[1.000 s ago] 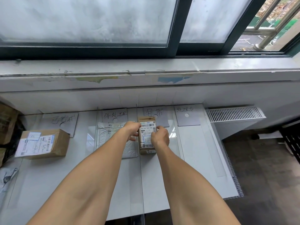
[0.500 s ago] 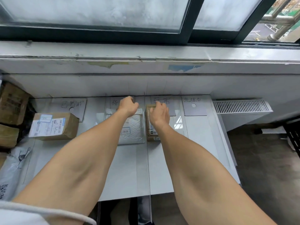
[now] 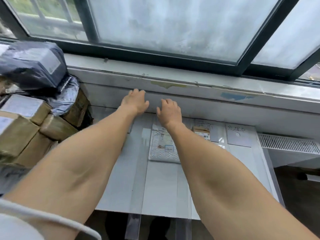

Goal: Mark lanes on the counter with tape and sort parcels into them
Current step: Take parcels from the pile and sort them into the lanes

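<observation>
My left hand [image 3: 136, 102] and my right hand [image 3: 168, 111] hover empty above the back of the white counter [image 3: 162, 191], fingers spread, close to the wall under the sill. A white padded mailer [image 3: 164, 148] lies flat in a lane, partly under my right forearm. A small brown parcel [image 3: 201, 133] with a barcode label sits in the lane to its right, mostly hidden by that arm. Clear tape strips [image 3: 138, 170] run front to back as lane lines. Handwritten label cards [image 3: 239, 135] lie at the lane heads.
A pile of brown cardboard boxes [image 3: 26, 132] and dark plastic-wrapped parcels [image 3: 32, 66] fills the left side. A white radiator grille [image 3: 289, 144] sits right of the counter. The window sill [image 3: 190, 84] runs behind, with dark floor at lower right.
Both hands let go of the small brown parcel, left it in its lane, and lifted toward the wall. The view swung left, bringing the parcel pile into sight.
</observation>
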{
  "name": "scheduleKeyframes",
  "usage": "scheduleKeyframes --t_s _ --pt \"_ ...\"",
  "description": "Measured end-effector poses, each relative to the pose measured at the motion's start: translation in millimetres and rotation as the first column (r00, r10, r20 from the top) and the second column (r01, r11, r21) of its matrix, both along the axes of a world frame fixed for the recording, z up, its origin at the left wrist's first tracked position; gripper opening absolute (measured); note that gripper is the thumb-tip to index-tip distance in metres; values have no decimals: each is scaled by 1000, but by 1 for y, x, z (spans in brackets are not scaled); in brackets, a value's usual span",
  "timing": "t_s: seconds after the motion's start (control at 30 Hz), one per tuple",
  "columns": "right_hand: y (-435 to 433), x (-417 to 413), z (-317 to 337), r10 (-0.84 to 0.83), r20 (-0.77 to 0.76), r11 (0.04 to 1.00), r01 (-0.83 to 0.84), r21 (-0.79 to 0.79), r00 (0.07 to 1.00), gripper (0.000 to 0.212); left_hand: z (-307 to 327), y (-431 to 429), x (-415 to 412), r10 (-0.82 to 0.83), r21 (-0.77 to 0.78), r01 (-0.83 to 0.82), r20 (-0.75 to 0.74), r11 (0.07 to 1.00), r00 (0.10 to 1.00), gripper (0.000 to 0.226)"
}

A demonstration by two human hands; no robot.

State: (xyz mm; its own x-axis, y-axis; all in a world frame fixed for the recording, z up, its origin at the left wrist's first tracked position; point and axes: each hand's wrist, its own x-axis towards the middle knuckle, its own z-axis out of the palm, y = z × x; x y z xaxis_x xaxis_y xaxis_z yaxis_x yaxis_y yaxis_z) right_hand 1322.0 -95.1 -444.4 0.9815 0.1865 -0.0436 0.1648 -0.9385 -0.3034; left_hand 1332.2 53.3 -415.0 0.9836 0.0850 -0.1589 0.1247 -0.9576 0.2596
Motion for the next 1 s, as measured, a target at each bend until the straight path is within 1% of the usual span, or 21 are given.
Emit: scheduleKeyframes --t_s 0.07,0.2,0.27,0.37,0.53,0.63,0.73,0.8,0.87,0.93,1.0 --pt "31 3 19 20 28 1000 -20 10 999 46 22 35 -1 11 15 -12 47 1000 999 51" --pt "103 2 49 82 58 996 -84 36 995 46 55 112 -14 93 5 -95 136 995 986 49" --pt "142 -1 60 115 71 991 -119 53 991 45 67 151 -24 125 23 -131 179 991 976 47" --pt "203 -9 74 192 97 978 -199 65 977 44 81 207 -42 143 74 -162 213 984 967 44" --pt "293 -28 93 303 137 947 -314 67 943 44 95 284 -66 209 56 -233 279 971 937 39" --pt "335 -36 101 341 160 932 -355 71 926 42 97 328 -74 313 49 -337 263 940 913 43" --pt "365 -39 104 364 162 924 -378 65 917 44 95 365 -77 419 4 -435 262 900 870 44" --pt "379 -36 103 368 153 924 -378 49 917 45 90 381 -76 461 -18 -471 245 882 853 44" --pt "391 -30 102 361 137 929 -369 36 922 46 84 393 -74 496 -27 -501 192 865 847 45" --pt "401 -20 101 349 132 934 -356 32 928 47 78 403 -68 501 -16 -505 155 863 852 46" --pt "409 -8 101 330 125 939 -339 52 936 47 73 412 -60 509 -28 -511 154 859 847 47"
